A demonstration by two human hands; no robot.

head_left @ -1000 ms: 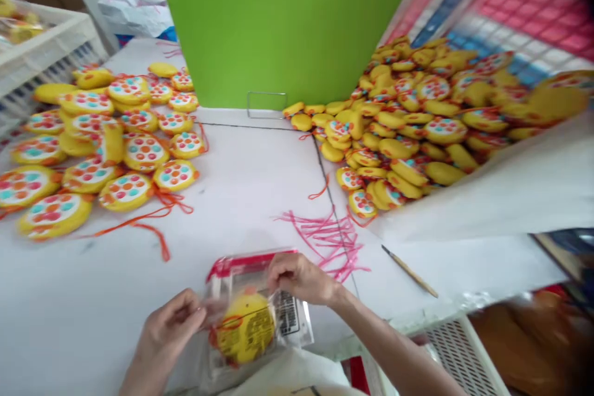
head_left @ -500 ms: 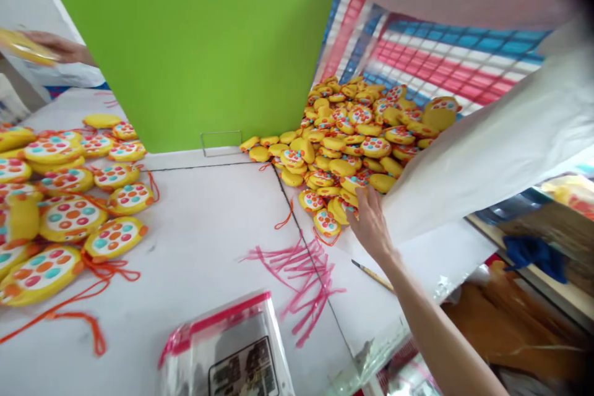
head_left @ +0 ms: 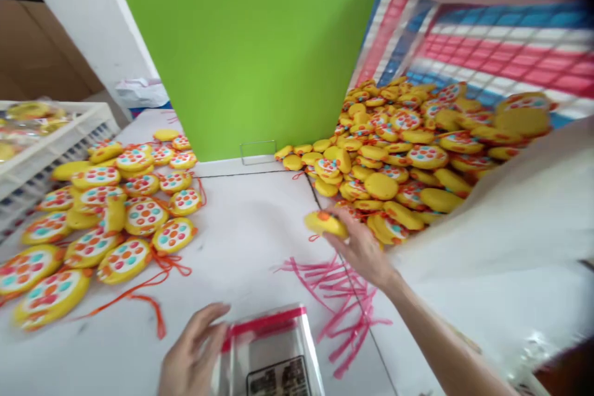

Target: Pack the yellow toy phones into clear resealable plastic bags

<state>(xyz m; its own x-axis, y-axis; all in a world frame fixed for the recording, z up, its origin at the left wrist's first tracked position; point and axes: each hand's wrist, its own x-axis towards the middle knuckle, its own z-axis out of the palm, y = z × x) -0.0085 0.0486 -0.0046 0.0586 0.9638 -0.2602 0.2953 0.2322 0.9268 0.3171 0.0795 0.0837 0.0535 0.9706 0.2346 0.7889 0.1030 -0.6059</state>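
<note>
My right hand [head_left: 364,250] is closed on a yellow oval toy [head_left: 326,224], thumb and fingers gripping its right end. Its orange patch shows; its dotted face does not. Just behind lies a big heap of similar yellow toys [head_left: 381,187], many with white faces and coloured dots. At the bottom, my left hand [head_left: 192,356] is beside the left edge of a clear plastic bag [head_left: 278,346] with a pink top strip and black print. Its fingers are slightly apart, blurred, with nothing seen in them; whether they touch the bag is unclear.
More dotted yellow toys [head_left: 146,215] with orange cords lie at the left, beside a white crate [head_left: 95,114]. Pink strips [head_left: 346,303] are scattered near my right hand. A green panel [head_left: 250,55] stands at the back; white sheeting [head_left: 524,192] borders the heap.
My right hand has come away from the heap, leftward, with a yellow toy in it. My left hand has entered beside the bag. The view has swung left, and the other person's hand is gone.
</note>
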